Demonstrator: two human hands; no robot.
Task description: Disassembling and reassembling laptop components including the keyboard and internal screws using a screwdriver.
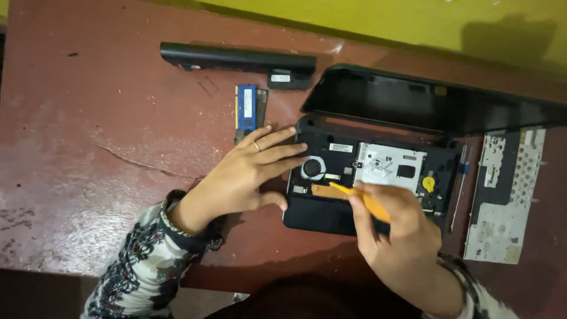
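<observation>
Opened black laptop base (331, 218), its keyboard deck removed so the fan and metal shielding show, lies on a worn reddish-brown table (88, 147) with its lid (425, 100) hinged back toward the yellow wall. At the base's left edge, the left hand (248, 174) lies flat with fingers spread and grips nothing, apparently pinning the chassis so it cannot slide. Over the base's front edge, the right hand (396, 236) is closed around an orange plastic pry tool (360, 199), whose tip points left toward the round black fan (312, 167), held low and shallow as if to work under a part. Right of the base lies the removed silver keyboard plate (502, 201). Beyond the base's left corner sit a blue memory module (245, 107) and, farther back, a long black battery bar (236, 59), set well apart from the work.
</observation>
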